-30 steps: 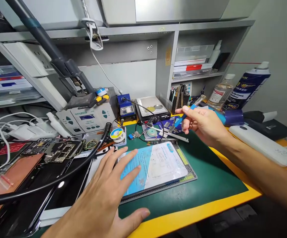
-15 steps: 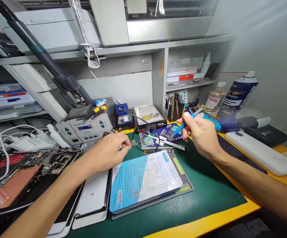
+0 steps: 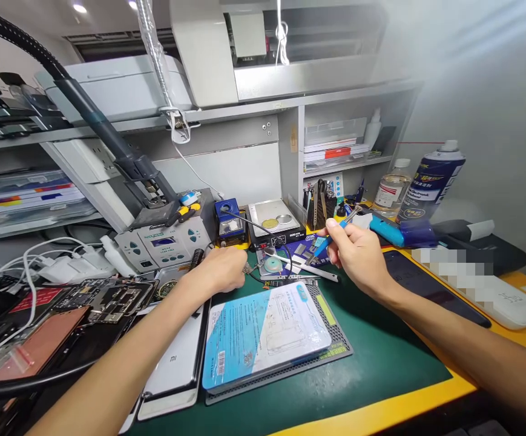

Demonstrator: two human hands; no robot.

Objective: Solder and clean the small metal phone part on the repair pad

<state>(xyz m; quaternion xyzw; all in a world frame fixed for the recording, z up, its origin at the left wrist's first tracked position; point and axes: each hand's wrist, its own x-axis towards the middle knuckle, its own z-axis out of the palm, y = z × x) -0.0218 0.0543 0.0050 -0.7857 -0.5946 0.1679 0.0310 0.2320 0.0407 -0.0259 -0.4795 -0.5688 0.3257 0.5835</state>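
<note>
My left hand [image 3: 224,269] is closed beyond the blue-and-white package [image 3: 267,336], with a small metal piece [image 3: 247,267] at its fingertips. In my right hand [image 3: 358,254], above the green mat [image 3: 381,363], is a thin blue tool [image 3: 326,241], pinched between thumb and fingers. The package lies on a grey perforated plate. Between my hands are a round pale green disc [image 3: 273,264], a white stick [image 3: 317,270] and small parts on a purple card.
White phone [image 3: 174,363] and opened circuit boards [image 3: 112,300] lie left. Behind stand a grey control unit [image 3: 167,242], a blue soldering stand [image 3: 229,218] and a heating plate [image 3: 272,218]. A clear bottle [image 3: 388,191] and spray can [image 3: 433,181] stand right; a dark phone [image 3: 426,287] lies nearby.
The camera view has shifted upward. My left hand has turned, its fingers now more curled at the small metal piece. My right hand still holds the blue tool, slightly farther left.
</note>
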